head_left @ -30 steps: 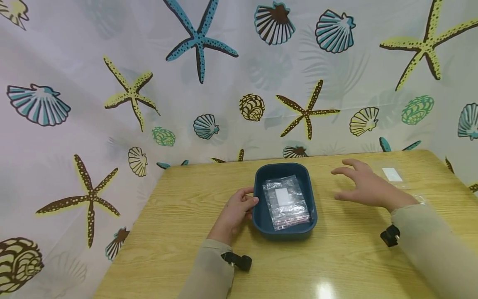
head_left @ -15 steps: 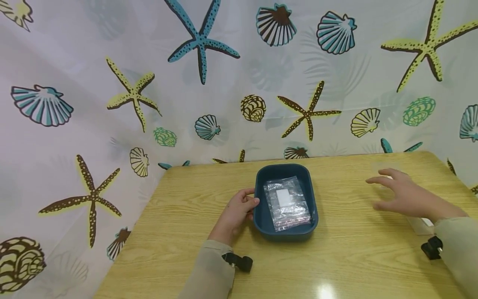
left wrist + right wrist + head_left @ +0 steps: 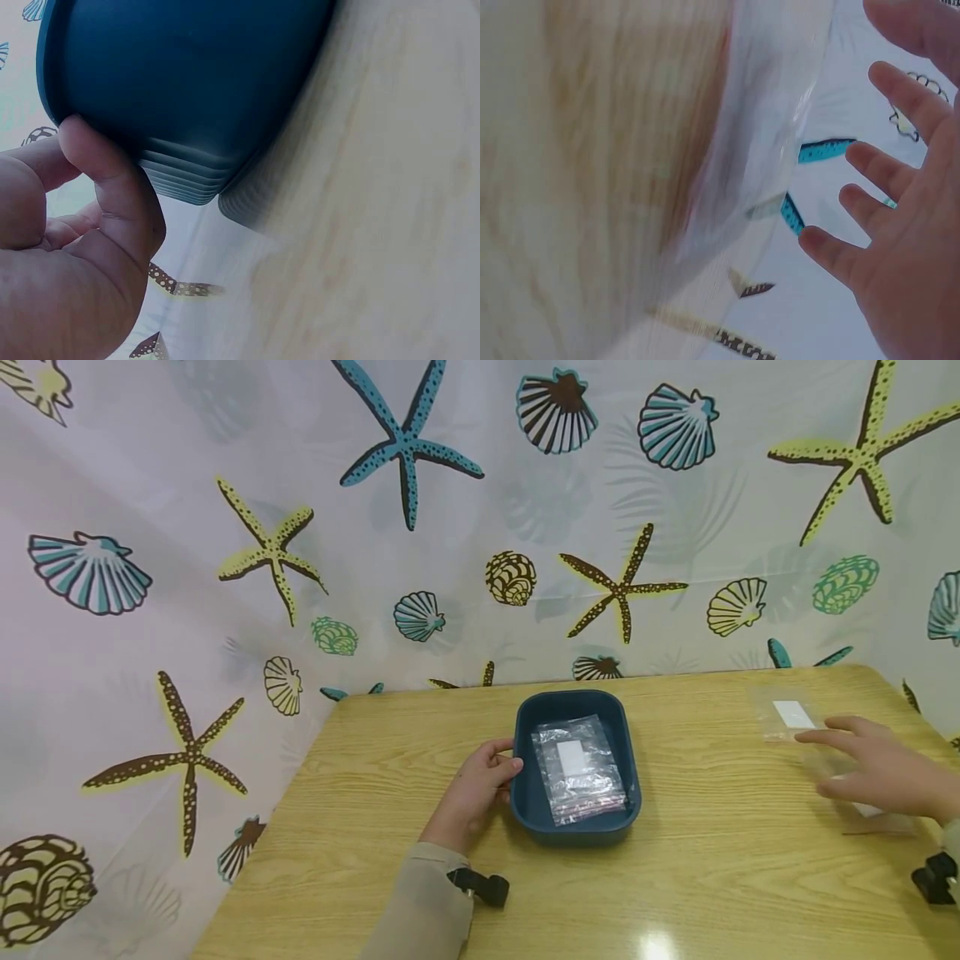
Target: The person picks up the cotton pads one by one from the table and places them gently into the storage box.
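A dark blue plastic bin (image 3: 573,837) stands on the table, with several clear zip bags (image 3: 581,772) bearing a white label stacked in it. My left hand (image 3: 474,787) holds the bin's left side by its rim; in the left wrist view the hand (image 3: 97,225) has a bent digit against the bin wall (image 3: 195,82). At the right, my right hand (image 3: 877,766) hovers with spread fingers over flat clear bags. One labelled clear bag (image 3: 793,714) lies beyond it, another clear bag (image 3: 881,822) partly under it. The right wrist view shows the hand (image 3: 907,247) holding nothing, beside a blurred bag (image 3: 757,135).
The light wooden table (image 3: 360,793) extends on both sides of the bin. A curtain (image 3: 465,552) printed with shells and starfish hangs behind its back edge and along the left. A glare spot (image 3: 656,943) shows near the front.
My right hand has moved rightward from beside the bin to the loose clear bags, with its fingers still spread. My left hand and the bin have stayed in place.
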{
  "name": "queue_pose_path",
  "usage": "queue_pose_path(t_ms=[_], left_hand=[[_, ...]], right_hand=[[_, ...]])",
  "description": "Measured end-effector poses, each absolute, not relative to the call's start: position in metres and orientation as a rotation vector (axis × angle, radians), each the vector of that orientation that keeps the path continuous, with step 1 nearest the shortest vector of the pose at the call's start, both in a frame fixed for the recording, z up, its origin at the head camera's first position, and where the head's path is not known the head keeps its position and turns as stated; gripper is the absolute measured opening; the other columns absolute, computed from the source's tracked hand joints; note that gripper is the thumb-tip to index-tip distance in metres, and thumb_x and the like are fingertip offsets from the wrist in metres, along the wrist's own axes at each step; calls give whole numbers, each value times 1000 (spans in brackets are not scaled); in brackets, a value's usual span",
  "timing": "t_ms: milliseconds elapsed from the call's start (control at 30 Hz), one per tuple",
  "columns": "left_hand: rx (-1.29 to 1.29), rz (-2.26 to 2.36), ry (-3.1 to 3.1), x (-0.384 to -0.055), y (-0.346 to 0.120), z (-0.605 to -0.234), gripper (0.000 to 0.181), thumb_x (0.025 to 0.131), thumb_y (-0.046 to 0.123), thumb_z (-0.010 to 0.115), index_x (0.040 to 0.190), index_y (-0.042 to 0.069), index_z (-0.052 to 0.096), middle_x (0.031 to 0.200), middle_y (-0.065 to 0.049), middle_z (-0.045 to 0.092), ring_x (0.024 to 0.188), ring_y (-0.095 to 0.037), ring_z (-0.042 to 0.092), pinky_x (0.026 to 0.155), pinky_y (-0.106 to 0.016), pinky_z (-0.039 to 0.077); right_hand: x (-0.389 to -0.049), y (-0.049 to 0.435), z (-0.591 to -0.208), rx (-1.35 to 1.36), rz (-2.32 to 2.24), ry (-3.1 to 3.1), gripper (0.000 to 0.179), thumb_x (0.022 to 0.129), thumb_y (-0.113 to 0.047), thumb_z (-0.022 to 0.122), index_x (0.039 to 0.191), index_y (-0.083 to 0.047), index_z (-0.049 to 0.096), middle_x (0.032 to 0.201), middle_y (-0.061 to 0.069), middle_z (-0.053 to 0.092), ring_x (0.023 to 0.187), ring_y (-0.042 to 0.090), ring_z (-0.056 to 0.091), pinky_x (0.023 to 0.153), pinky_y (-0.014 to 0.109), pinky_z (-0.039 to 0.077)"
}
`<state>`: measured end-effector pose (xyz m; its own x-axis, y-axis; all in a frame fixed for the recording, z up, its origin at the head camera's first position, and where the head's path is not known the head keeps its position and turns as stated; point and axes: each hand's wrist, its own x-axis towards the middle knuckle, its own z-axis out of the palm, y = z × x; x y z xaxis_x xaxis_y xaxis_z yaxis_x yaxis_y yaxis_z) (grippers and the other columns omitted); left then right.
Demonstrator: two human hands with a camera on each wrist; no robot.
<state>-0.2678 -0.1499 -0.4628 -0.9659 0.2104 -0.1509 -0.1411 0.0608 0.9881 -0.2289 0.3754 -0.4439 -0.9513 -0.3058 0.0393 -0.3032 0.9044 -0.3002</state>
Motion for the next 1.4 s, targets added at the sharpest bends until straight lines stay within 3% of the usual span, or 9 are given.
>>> queue_pose_path(t_ms=[200,433,867,1033,1400], left_hand=[[74,1987,2083,-268,-150,-464,42,104,16,60,145,9,51,110,-17,63,82,-22,61,64,-26,51],[43,1971,2090,-268,-151,-463,41,104,18,60,144,13,53,112,-16,63,86,-24,63,67,-28,52],[38,1954,2109,-267,-151,-463,40,104,18,60,144,15,53,110,-14,64,84,-21,62,68,-29,53],[45,1965,2100,-268,-152,-464,41,104,18,60,144,13,53,110,-15,64,83,-21,62,67,-28,52],[93,1981,2081,-268,-152,-464,43,104,17,59,146,10,50,111,-17,63,82,-22,64,65,-28,52]], right_hand=[[-228,405,-452,-456,-381,3050,69,76,-11,77,137,4,51,138,48,31,118,66,33,82,74,40],[-226,425,-465,-435,-270,3035,72,64,-15,76,130,5,57,129,53,36,113,71,39,84,77,39],[-223,432,-474,-417,-380,3004,68,73,-27,81,131,1,59,133,51,33,115,72,37,83,81,36],[-223,433,-476,-422,-369,2986,72,78,-39,82,133,1,56,133,52,32,114,74,36,83,82,34],[-225,430,-472,-350,-414,2958,79,78,-51,83,132,1,59,134,53,27,115,74,31,85,83,32]])
